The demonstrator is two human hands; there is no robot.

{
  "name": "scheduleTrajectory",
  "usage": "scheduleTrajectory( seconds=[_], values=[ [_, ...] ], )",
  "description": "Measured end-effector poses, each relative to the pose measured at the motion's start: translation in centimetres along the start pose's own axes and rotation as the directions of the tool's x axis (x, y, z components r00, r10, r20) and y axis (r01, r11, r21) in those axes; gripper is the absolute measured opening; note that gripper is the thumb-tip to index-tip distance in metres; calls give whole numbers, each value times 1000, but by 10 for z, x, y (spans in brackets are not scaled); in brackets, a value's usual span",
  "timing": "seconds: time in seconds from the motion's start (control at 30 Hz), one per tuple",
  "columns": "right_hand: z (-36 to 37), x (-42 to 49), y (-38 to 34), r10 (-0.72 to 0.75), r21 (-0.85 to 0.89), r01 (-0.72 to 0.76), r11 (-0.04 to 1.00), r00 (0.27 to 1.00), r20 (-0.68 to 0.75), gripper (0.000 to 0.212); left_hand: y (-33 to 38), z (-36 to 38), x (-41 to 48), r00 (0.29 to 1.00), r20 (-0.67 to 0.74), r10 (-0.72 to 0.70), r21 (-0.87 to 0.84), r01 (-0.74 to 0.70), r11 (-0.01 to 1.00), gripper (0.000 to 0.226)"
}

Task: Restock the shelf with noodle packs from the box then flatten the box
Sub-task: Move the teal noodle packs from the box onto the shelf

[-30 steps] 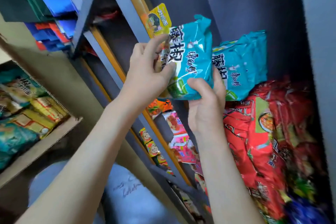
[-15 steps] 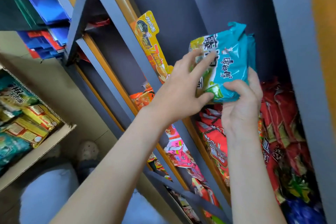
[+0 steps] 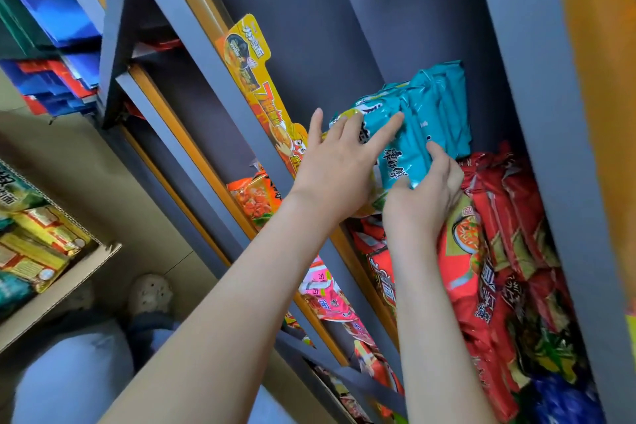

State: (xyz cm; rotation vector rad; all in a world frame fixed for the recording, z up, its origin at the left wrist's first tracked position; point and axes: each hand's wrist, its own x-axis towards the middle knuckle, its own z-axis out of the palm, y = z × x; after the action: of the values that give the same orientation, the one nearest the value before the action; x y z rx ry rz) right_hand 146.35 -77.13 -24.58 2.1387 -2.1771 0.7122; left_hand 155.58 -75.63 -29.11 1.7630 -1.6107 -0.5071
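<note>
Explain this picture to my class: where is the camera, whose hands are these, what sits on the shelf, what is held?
No machine: a camera worn on a person's head looks at their bare hands. The left hand lays straight fingers on a teal noodle pack; the right hand grips its lower edge, at the grey shelf. More teal packs stand behind it, red packs beside them. A cardboard box holding more packs sits lower left.

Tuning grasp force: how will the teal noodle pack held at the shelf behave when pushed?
Probably light: the right hand pinches the teal noodle pack by its lower edge. Its glossy film looks slippery, so it may slide under the flat fingers of the left hand. The wrinkled wrapper likely yields.
</note>
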Motion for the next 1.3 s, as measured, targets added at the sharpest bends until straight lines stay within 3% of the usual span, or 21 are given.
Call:
scheduleTrajectory(
  seconds=[0.13,0.23,0.37,0.53,0.77,0.83,0.93,1.0,1.03,1.17,1.3],
  values=[
    [12,-19,-11,-189,-64,182,981,976,-111,61,-7,1,-1,998,-60,30,-11,-31,999,68],
    [16,-32,-25,-289,-11,290,957,948,-132,56,-17,-13,-10,973,-227,-51,-112,26,993,69],
    [26,-55,-53,-451,113,455,883,890,-65,46,-51,-35,-39,883,-420,-207,-281,91,956,50],
    [65,-113,-95,-620,332,564,756,780,89,36,-117,-45,-105,775,-499,-388,-305,262,915,39],
    [188,-203,-121,-756,473,589,655,497,427,37,-232,-9,-206,604,-395,-692,-322,615,720,39],
    [218,-213,-116,-738,474,568,673,476,479,38,-255,9,-216,587,-345,-733,-340,649,680,40],
    [249,-215,-105,-677,469,490,735,510,530,38,-270,27,-210,570,-285,-771,-403,659,635,33],
    [268,-221,-102,-675,482,476,736,466,571,38,-284,34,-208,535,-250,-807,-427,688,587,31],
    [278,-227,-102,-668,485,469,738,410,620,38,-296,38,-210,504,-226,-834,-427,718,550,30],
    [339,-267,-107,-624,498,471,728,154,766,39,-366,67,-250,286,-122,-951,-368,877,311,29],
    [413,-323,-106,-558,501,456,736,-11,830,43,-436,111,-308,71,-8,-997,-270,960,70,35]
  ],
)
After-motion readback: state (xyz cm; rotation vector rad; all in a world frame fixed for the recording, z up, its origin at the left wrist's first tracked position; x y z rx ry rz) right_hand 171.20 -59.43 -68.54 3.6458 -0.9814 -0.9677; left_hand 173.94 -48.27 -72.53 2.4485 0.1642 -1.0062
